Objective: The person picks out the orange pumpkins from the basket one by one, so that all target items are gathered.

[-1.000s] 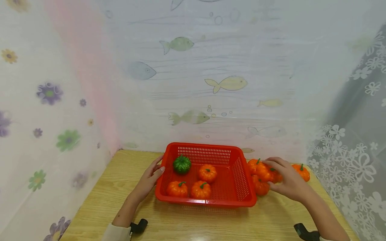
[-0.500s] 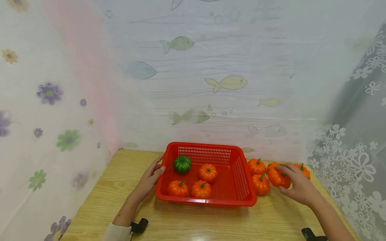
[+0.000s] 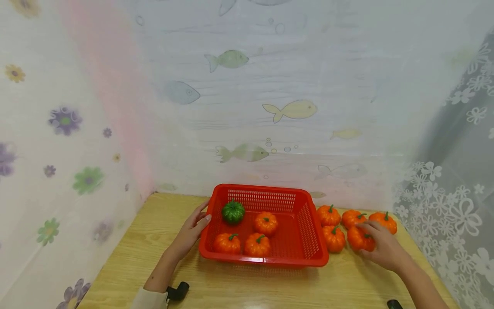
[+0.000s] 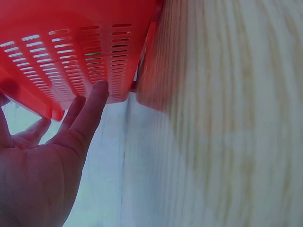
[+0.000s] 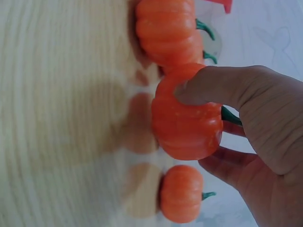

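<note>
My left hand (image 3: 189, 234) rests at the left side of a red plastic basket (image 3: 283, 259). Its thumb lies at the rim, and in the left wrist view its fingers (image 4: 90, 116) extend straight against the slotted outer wall. Inside the basket are a green pumpkin (image 3: 233, 212) and three orange ones. To the right of the basket, my right hand (image 3: 386, 249) grips a small orange toy pumpkin (image 3: 359, 239) with a green stem. The right wrist view shows the thumb pressed on this pumpkin's side (image 5: 184, 132), with the other fingers partly hidden behind it.
Several other orange pumpkins stand right of the basket, among them one by its wall (image 3: 334, 239), one at the back (image 3: 353, 219) and one at the far right (image 3: 384, 222). The wooden table (image 3: 154, 223) meets a fish-print wall sheet (image 3: 247, 107) behind.
My right hand has moved the pumpkin rightward, away from the basket, and then nearer to me, uncovering another pumpkin behind it. My left hand and the basket stay in place.
</note>
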A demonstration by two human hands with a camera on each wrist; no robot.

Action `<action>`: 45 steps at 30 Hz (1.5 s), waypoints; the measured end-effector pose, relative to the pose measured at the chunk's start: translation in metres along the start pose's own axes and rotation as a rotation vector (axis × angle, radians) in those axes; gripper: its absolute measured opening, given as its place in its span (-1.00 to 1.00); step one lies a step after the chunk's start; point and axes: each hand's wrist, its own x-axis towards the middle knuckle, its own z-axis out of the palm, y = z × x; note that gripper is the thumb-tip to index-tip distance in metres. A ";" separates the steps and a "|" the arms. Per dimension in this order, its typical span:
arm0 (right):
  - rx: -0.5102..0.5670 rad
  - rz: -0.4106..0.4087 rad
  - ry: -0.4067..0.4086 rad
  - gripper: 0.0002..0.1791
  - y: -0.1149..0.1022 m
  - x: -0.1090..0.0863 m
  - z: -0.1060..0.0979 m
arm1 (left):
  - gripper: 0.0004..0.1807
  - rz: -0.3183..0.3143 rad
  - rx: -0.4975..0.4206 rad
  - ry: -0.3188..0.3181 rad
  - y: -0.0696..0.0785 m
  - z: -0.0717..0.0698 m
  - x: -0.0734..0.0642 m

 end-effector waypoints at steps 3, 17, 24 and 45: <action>0.017 0.039 -0.032 -0.21 0.000 -0.004 0.003 | -0.34 0.002 0.003 0.002 -0.001 0.000 0.000; 0.023 0.106 -0.084 -0.26 0.000 -0.010 0.010 | -0.32 -0.005 -0.009 0.002 0.000 0.003 0.000; 0.013 0.082 -0.103 -0.28 -0.004 -0.003 0.000 | -0.32 0.004 0.006 -0.007 0.001 0.003 0.000; 0.093 -0.124 -0.207 -0.34 -0.086 0.115 -0.029 | -0.34 0.019 0.003 -0.009 -0.001 0.000 0.000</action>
